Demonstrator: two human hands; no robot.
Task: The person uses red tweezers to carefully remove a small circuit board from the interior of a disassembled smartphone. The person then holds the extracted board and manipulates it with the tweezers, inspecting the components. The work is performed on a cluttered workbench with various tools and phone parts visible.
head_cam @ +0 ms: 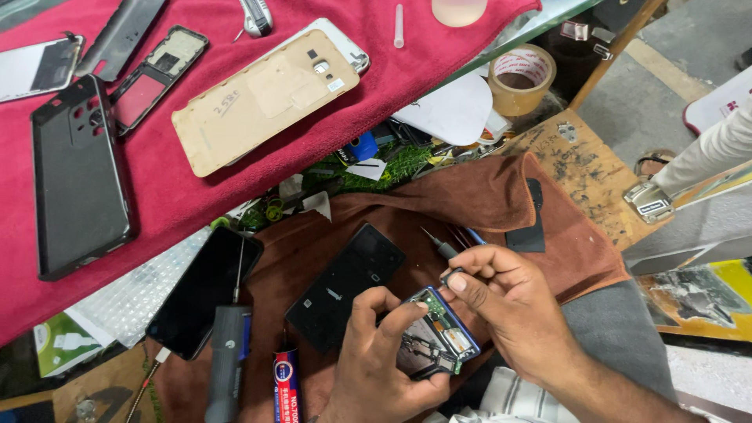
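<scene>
- Nearest the camera, the left hand (384, 352) is curled around an opened phone (439, 333) with a blue frame, thumb lying across its exposed green circuit board.
- Just above it, the right hand (509, 301) is closed on a small precision screwdriver (440, 247), its tip pointing up and away from the phone; thin metal tweezers (462, 235) stick out beside it.
- Both hands work over a brown cloth (486, 196) spread across the lap and counter.
- Touching the left hand's knuckles, a black back panel (345, 286) lies on the cloth.
- Left of that lie a dark phone (204, 294), screen up, a grey electric screwdriver (227, 364) and a glue tube (287, 388) with a red and blue label bearing white print.
- At the lower left edge sits a small white and green printed package (66, 345) next to bubble wrap (149, 294).
- Farther off, a red towel (196, 188) carries a tan back cover (266, 98) with a small white sticker and handwriting, a black phone case (78, 176), a phone frame (157, 74) with a red inner patch, and a white-screened phone (35, 66).
- Beyond the towel's right end stands a roll of brown packing tape (521, 78) with red print on its white core.
</scene>
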